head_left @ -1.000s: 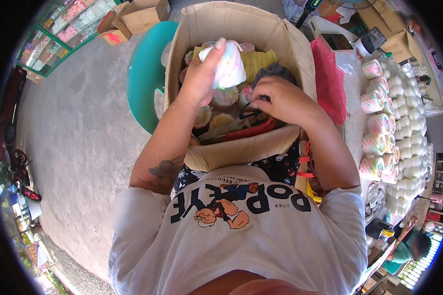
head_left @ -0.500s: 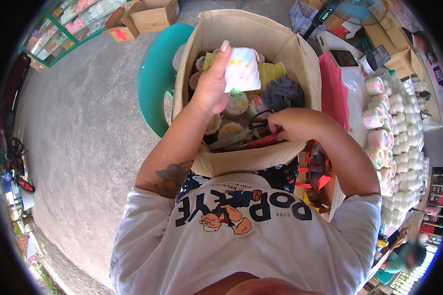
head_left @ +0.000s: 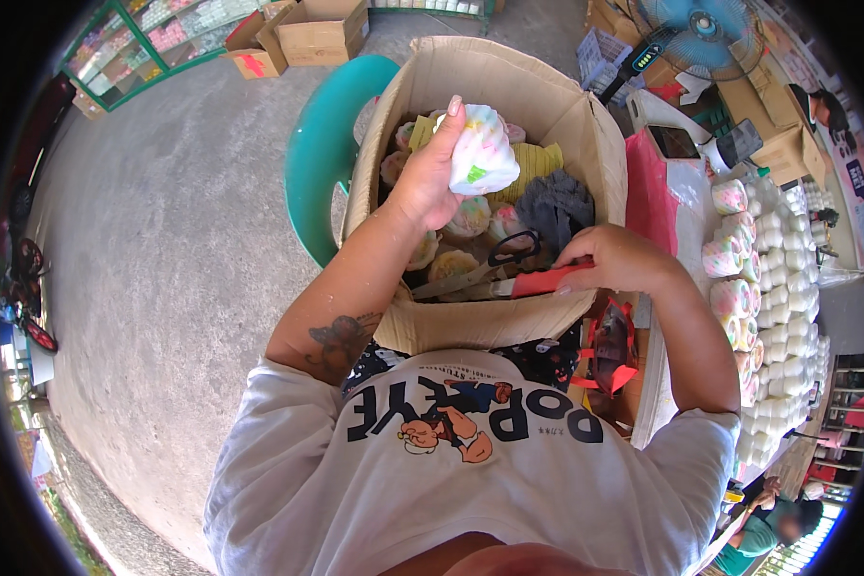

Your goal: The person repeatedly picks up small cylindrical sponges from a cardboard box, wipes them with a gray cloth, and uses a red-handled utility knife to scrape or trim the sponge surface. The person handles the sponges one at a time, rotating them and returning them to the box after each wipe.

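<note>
My left hand [head_left: 430, 173] is closed round a chunky white piece with pastel patches and a green spot [head_left: 487, 154], waxy like a candle. It is raised over an open cardboard box [head_left: 509, 67]. At the box's near right corner, my right hand [head_left: 616, 257] grips a red handle [head_left: 544, 280] with a short metal part at its left end, seemingly a knife. Beside it lie dark-handled scissors [head_left: 514, 248]. Inside the box are more patterned pieces [head_left: 468, 219], a grey cloth [head_left: 555, 206] and yellow cloth [head_left: 536, 171].
A teal plastic chair [head_left: 307, 154] stands behind the box's left side. To the right, a table carries patterned pieces [head_left: 730, 254], many stacked white pieces [head_left: 778, 326] and a phone [head_left: 675, 142]. A fan [head_left: 706, 38] stands far right; another person [head_left: 773, 528] is at lower right.
The white patterned piece has turned in my left hand, now showing its green spot in front. My right hand has drawn the red handle up and right, onto the box's near edge.
</note>
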A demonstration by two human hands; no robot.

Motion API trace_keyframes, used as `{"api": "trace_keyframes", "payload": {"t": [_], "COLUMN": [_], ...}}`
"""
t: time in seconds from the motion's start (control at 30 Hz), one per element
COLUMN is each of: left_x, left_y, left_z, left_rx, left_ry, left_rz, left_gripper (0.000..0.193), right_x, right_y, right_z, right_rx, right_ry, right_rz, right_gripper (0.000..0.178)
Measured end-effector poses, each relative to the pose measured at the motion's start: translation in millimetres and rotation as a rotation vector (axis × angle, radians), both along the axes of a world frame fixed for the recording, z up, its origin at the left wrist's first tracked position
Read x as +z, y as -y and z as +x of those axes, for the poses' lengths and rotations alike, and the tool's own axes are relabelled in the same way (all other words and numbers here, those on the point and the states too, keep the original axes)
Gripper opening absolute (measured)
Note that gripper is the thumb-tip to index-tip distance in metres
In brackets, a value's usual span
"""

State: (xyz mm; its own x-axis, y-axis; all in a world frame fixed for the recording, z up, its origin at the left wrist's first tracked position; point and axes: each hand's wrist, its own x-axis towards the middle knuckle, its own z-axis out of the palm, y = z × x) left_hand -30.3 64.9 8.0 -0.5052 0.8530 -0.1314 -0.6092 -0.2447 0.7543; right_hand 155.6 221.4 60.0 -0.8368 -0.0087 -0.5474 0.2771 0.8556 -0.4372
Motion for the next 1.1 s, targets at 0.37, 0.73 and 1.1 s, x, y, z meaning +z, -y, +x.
{"api": "trace_keyframes", "payload": {"t": [0.37,0.73,1.1], "left_x": [3.7,-5.0,-0.8], "left_y": [1.8,29.1,40.8], "left_z": [-0.5,12.1,19.2], "left_rx": [-0.026,0.106,-0.026], "left_ry": [0.115,0.189,0.226], "left_rz": [0.089,0.048,0.141], "left_gripper": [0.049,0.045,0.05], "right_x": [-20.5,-39.3,-34.8], "right_y": [-19.1,30.5,42.4], "right_z": [36.9,-16.2,-28.9], "right_rx": [-0.59,-0.498,-0.295], "right_ry": [-0.542,-0.816,-1.054], "right_rz": [-1.04,-0.659,-0.113], "right_gripper": [0.038,0.025,0.044]}}
